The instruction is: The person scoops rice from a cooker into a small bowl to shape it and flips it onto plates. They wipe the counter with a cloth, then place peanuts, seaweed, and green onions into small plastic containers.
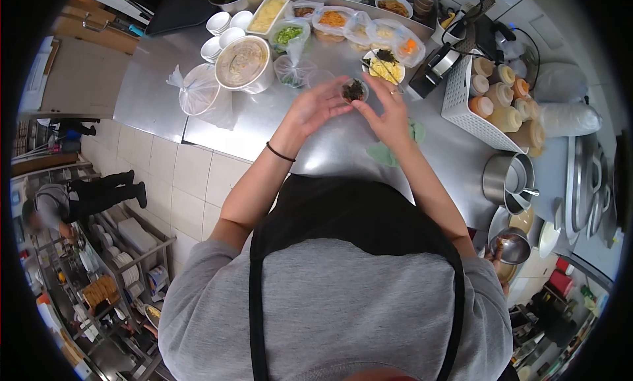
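Note:
A small clear cup (354, 92) with dark shredded contents, seaweed-like, is between my two hands over the steel counter. My left hand (320, 109) cradles its left side, fingers stretched along it and thumb below. From the right, my right hand (388, 112) has its thumb at the rim and its fingers around the far side. Just beyond is a white bowl (393, 73) of yellow shreds and dark flakes, with tongs-like utensils lying across it. A clear round lid or cup (319, 79) sits left of the cup. A green cloth (382, 155) lies partly under my right forearm.
A large tub (244, 63) and a bagged container (199, 94) stand left. Bagged ingredients (333, 18) line the back. At right are a white basket (471, 107) of bottles and steel pots (504, 176). Another person (56, 203) stands by shelving at far left.

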A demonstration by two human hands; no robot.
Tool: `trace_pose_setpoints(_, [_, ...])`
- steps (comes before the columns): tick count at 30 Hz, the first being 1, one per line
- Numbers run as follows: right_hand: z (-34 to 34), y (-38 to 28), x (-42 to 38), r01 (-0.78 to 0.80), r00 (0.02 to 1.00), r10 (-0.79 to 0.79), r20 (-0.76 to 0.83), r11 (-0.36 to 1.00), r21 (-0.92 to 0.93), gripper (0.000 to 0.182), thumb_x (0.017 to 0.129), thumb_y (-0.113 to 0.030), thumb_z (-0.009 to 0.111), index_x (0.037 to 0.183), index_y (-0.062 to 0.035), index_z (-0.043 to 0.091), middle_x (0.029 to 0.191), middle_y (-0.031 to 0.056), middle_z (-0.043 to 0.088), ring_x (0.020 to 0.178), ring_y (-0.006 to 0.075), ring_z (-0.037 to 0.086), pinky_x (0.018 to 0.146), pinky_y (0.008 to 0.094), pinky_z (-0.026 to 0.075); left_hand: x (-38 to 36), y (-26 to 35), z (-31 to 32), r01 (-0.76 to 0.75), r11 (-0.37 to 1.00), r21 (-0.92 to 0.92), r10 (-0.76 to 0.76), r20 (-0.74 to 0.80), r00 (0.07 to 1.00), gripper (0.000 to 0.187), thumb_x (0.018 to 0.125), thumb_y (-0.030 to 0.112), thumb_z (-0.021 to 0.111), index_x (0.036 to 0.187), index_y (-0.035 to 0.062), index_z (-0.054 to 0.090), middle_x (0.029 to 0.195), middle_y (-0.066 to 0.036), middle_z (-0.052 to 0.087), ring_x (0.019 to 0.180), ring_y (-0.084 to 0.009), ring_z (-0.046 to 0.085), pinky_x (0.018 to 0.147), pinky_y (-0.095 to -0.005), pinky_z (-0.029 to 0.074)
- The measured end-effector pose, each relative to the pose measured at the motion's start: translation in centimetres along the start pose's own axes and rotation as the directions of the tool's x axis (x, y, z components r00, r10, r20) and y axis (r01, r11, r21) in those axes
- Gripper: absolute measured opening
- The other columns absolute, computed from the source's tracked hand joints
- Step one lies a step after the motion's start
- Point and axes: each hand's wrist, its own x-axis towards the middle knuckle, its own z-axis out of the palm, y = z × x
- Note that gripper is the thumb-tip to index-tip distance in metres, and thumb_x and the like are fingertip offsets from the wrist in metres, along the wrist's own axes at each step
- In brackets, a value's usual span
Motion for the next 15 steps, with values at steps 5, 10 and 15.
trace_pose_setpoints(5, [-0.2, -0.5, -0.4, 0.211, 0.975, -0.193, 0.107, 0.957, -0.197, 0.041, 0.067, -0.017, 0.068, 0.106, -0.0122, 0.058, 0.104, 0.0093, 0.055, 0.093, 0.0254, 0.054, 0.08, 0.035, 0.044, -0.5, -0.1, 0.3, -0.011, 0.996, 0.084, 0.01, 0.016, 1.0, 0.039, 0.088, 0.023, 0.045, 0.118, -0.0013, 0.044, 0.11, -0.012, 0.053, 0.096, -0.0196, 0.054, 0.08, -0.0324, 0.046])
trace_pose_setpoints(10, [0.0, -0.2, -1.1, 0.153, 0.983, -0.126, 0.133, 0.965, -0.215, 0.04, 0.067, -0.018, 0.068, 0.106, -0.014, 0.059, 0.106, 0.009, 0.054, 0.093, 0.0254, 0.054, 0.08, 0.0356, 0.045, -0.9, -0.3, 0.8, -0.019, 0.996, 0.092, 0.019, -0.001, 1.0, 0.035, 0.088, 0.022, 0.045, 0.115, -0.0003, 0.047, 0.108, -0.01, 0.054, 0.095, -0.0179, 0.054, 0.079, -0.0323, 0.047])
trace_pose_setpoints(15, [-1.2, -1.2, -1.2, 0.142, 0.988, -0.125, 0.095, 0.969, -0.204, 0.052, 0.068, -0.025, 0.07, 0.115, -0.0111, 0.052, 0.111, 0.0129, 0.052, 0.1, 0.0291, 0.051, 0.084, 0.0367, 0.043, -0.4, -0.6, -0.1, 0.019, 0.998, 0.061, -0.024, 0.09, 0.996, 0.036, 0.087, 0.02, 0.045, 0.117, 0.0001, 0.047, 0.106, -0.01, 0.054, 0.095, -0.0191, 0.053, 0.084, -0.0348, 0.046])
